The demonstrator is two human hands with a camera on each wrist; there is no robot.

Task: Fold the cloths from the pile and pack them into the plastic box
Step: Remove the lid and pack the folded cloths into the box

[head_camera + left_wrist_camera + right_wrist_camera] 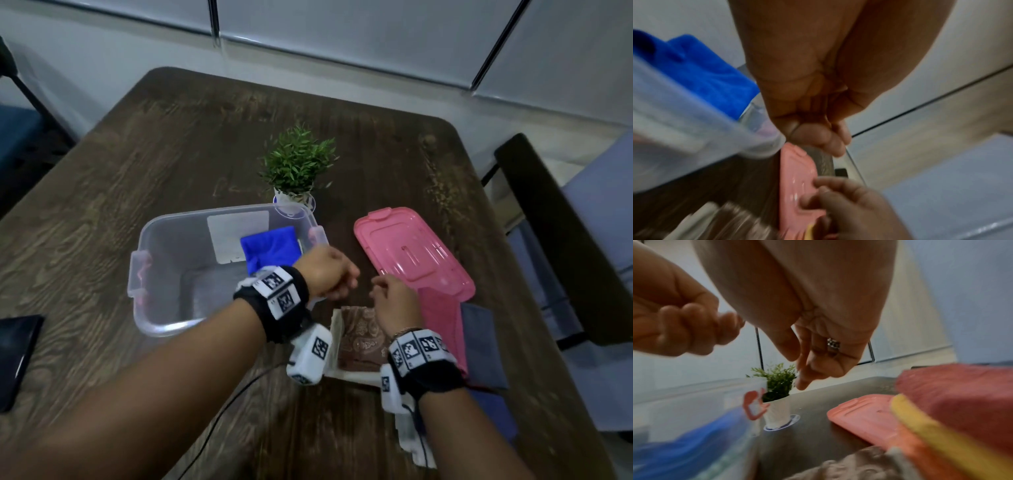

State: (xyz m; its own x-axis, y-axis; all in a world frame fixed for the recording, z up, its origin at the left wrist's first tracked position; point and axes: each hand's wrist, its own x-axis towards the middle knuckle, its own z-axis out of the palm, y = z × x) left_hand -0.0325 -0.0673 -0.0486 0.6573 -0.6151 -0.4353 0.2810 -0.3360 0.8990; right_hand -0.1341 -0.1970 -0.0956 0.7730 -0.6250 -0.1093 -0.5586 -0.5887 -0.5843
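A clear plastic box [164,274] stands on the table with a folded blue cloth [270,251] in its far right corner. My left hand [329,274] hovers over the box's right rim, fingers loosely curled and holding nothing [818,129]. Just to its right, my right hand [394,298] hangs over the pile with relaxed fingers [813,366] pointing down, also holding nothing. The pile lies at the near right: a brown patterned cloth [359,339] on a white one, a pink cloth [442,325] and a grey cloth [479,342]. A yellow cloth [931,431] shows in the right wrist view.
The box's pink lid [411,253] lies flat right of the box, behind the pile. A small potted plant [296,168] stands just behind the box. A dark phone [17,353] lies at the table's left edge. A chair [555,240] stands at the right side.
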